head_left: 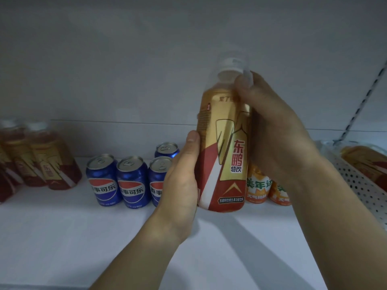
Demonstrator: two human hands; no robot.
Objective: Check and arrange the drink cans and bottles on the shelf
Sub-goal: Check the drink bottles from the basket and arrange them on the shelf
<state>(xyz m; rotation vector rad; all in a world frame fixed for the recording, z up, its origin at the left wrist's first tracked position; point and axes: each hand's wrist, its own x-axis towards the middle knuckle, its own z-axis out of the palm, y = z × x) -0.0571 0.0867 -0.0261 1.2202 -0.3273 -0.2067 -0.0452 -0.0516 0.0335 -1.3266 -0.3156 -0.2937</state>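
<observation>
Hands' grip, left and right, clasps bottle above shelf.

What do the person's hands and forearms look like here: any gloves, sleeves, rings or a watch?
Both are bare. The left hand and right hand wear no gloves, and no rings show on the visible fingers. Both forearms are uncovered up to the frame edge, with no sleeve cuff, watch or wristband in sight. The nails that show look short and unpainted.
</observation>
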